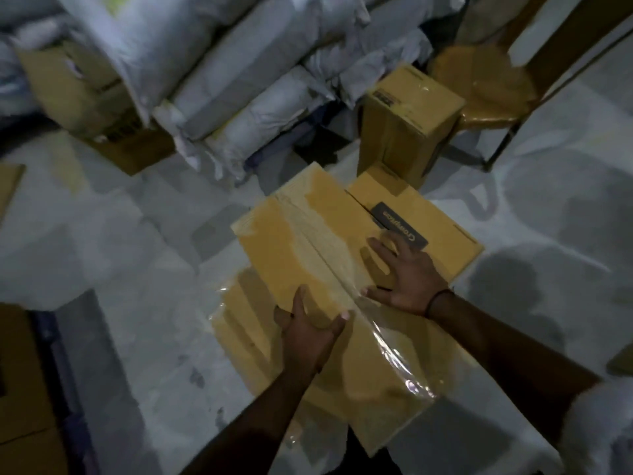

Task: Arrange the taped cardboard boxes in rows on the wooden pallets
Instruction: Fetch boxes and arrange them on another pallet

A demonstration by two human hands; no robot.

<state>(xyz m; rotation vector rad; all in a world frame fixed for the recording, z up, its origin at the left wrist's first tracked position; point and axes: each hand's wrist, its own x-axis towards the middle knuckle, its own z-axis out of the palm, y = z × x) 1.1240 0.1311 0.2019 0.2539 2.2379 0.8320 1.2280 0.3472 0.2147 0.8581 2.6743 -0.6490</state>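
Dimly lit storeroom, pale floor [120, 234]. Far L: brown carton [78, 87] against white sacks [212, 73] piled along the back. Centre: taped box [308, 241] lies askew on a bigger plastic-wrapped carton [376, 371]. My L hand [308, 334] grips its near corner, thumb on top, fingers curled over the edge. R hand [407, 279] lies flat on the lid, fingers spread, holding nothing. Just R: labelled box [445, 228], touching. Behind it an upright box [407, 121], then an orange chair [486, 87].

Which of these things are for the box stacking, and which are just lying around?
For the job: taped box with the left hand and right hand on it; labelled box beside it; tall box behind.
Lying about: white sacks; chair.
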